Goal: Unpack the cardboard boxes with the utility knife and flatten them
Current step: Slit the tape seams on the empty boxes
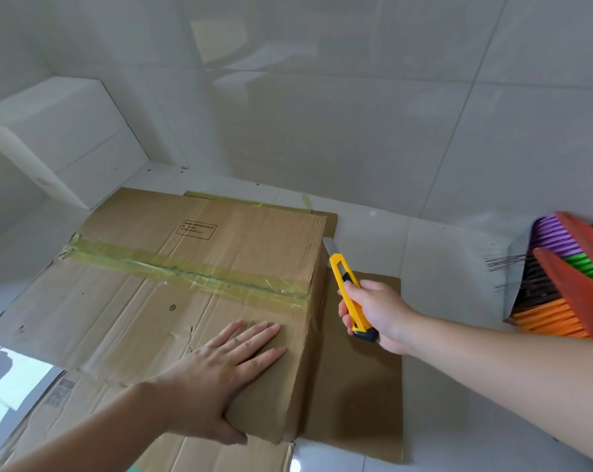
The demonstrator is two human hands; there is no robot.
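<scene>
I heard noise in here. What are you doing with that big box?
A person is opening a taped cardboard box on the floor. The left hand presses flat on its top near the right edge. The right hand grips a yellow utility knife, blade out, at the box's right side. The tape across the top looks uncut.
</scene>
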